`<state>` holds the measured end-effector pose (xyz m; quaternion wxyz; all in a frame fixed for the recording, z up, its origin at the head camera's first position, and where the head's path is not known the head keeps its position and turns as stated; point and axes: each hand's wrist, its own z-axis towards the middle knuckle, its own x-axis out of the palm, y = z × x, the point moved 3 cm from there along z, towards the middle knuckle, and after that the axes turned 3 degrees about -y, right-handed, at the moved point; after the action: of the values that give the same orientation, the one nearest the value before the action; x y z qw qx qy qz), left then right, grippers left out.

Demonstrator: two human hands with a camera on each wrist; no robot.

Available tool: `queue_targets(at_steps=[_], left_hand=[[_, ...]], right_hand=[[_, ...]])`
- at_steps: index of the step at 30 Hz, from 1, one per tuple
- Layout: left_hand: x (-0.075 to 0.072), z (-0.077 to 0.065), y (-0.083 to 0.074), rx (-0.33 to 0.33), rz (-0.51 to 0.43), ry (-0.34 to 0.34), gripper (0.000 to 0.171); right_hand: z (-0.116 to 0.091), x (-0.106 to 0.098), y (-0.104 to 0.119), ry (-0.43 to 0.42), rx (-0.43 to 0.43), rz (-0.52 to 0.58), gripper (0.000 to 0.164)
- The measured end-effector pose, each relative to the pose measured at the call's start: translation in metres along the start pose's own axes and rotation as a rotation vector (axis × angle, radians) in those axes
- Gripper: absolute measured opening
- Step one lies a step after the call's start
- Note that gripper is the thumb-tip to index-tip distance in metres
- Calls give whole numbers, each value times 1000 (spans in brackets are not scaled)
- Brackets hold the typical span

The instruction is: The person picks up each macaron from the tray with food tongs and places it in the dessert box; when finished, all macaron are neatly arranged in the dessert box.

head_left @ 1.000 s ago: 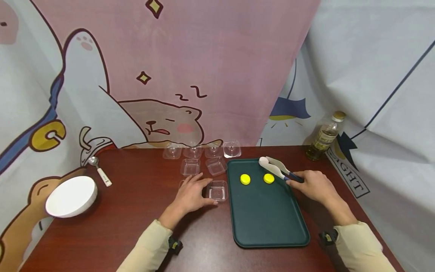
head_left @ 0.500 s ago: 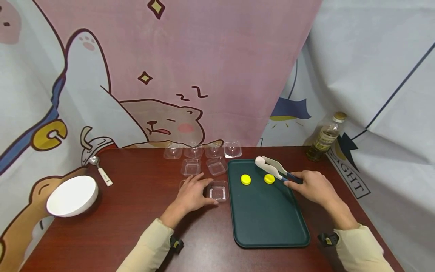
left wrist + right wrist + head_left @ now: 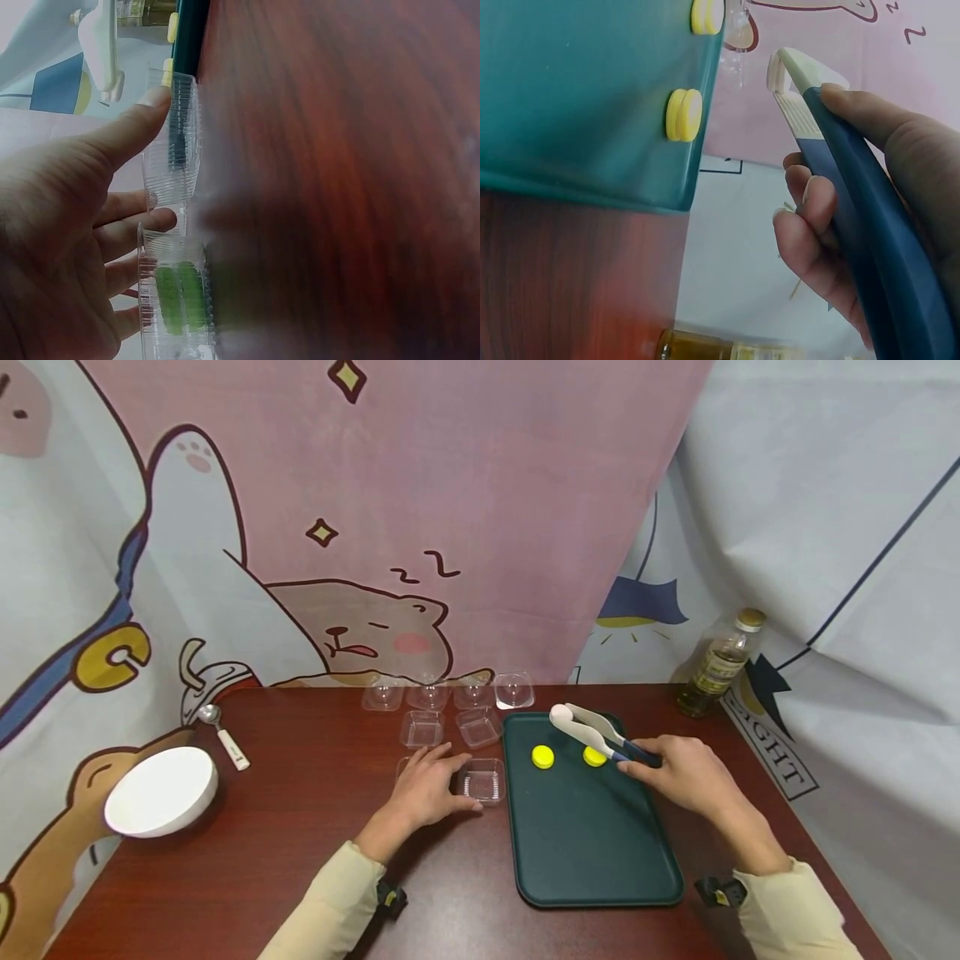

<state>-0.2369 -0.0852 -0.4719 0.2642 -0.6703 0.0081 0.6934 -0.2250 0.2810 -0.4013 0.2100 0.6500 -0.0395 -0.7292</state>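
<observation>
My right hand (image 3: 693, 777) grips tongs (image 3: 870, 217) with dark blue handles and pale arms. Their pale ends hang over the far part of the dark green tray (image 3: 592, 835); I see nothing pinched between them. On that tray sit two yellow macarons (image 3: 542, 757), one partly behind the tongs. Left of the tray, my left hand (image 3: 426, 787) rests with spread fingers at two clear plastic boxes. Its thumb touches the rim of the nearer-to-tray box (image 3: 184, 142). The other box holds a green macaron (image 3: 180, 296), which the hand hides in the head view.
Two more clear boxes (image 3: 423, 729) and a row of several clear lids (image 3: 513, 691) lie farther back. A white bowl (image 3: 161, 793) and a scoop (image 3: 228, 745) are at the left. A glass bottle (image 3: 716, 672) stands at the back right corner.
My right hand has shifted slightly left, carrying the tongs leftward over the tray, so they now partly cover the right yellow macaron. My left hand keeps its place.
</observation>
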Motion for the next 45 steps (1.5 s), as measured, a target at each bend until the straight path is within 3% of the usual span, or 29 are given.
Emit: queue_targets(at_steps=[8,33,45], left_hand=[[-2,0,-1,0,-9,-11,84],[0,1,-3,-28,5,9,84],[1,2,-2,-19,-4,2,85]], right_hand=[[-1,5,10,-15,-43,-10,51],[-11,29,42,37,-137,60,46],[-12,38,52,62,-190,38,43]])
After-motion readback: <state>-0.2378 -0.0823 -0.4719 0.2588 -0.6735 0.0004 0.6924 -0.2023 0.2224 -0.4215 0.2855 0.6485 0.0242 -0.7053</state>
